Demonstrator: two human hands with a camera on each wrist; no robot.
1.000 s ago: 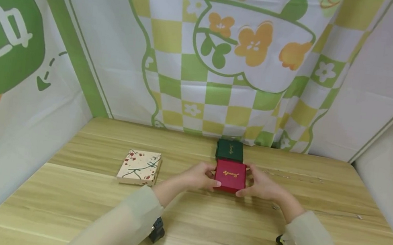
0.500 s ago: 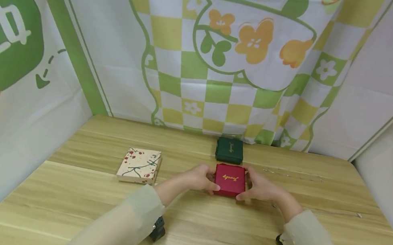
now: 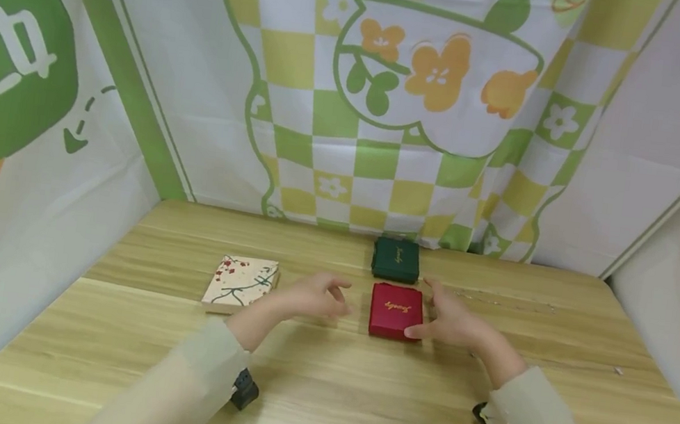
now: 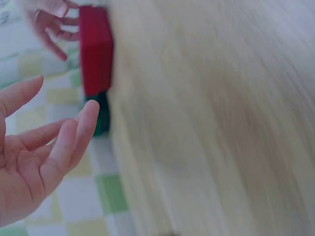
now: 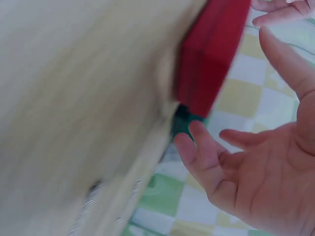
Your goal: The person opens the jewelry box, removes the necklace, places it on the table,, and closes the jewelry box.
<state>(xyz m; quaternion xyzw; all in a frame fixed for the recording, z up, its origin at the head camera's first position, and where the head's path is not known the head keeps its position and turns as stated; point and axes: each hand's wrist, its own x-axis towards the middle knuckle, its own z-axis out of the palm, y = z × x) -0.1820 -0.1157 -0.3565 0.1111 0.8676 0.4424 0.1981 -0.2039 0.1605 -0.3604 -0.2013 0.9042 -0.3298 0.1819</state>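
Note:
A red box point(image 3: 396, 313) with gold lettering lies flat on the table, just in front of a dark green box point(image 3: 396, 260) with similar lettering. To the left of the red box, my left hand point(image 3: 313, 296) is apart from it, fingers loosely bent around nothing. My right hand point(image 3: 452, 318) is at the red box's right side, thumb over its near right corner in the head view. From the right wrist view, the fingers point(image 5: 206, 162) of that hand are spread beside the red box point(image 5: 209, 54) and hold nothing. Whether the thumb touches it, I cannot tell.
A cream box point(image 3: 241, 285) with a red blossom print lies on the table point(image 3: 318, 405) at left, near my left forearm. Thin silvery chains point(image 3: 506, 302) lie stretched out on the right. A checked curtain point(image 3: 376, 167) hangs along the back edge.
Both hands brought the red box slightly toward me, leaving a gap from the green box. My left hand then let go and moved left; the right hand loosened and stayed close.

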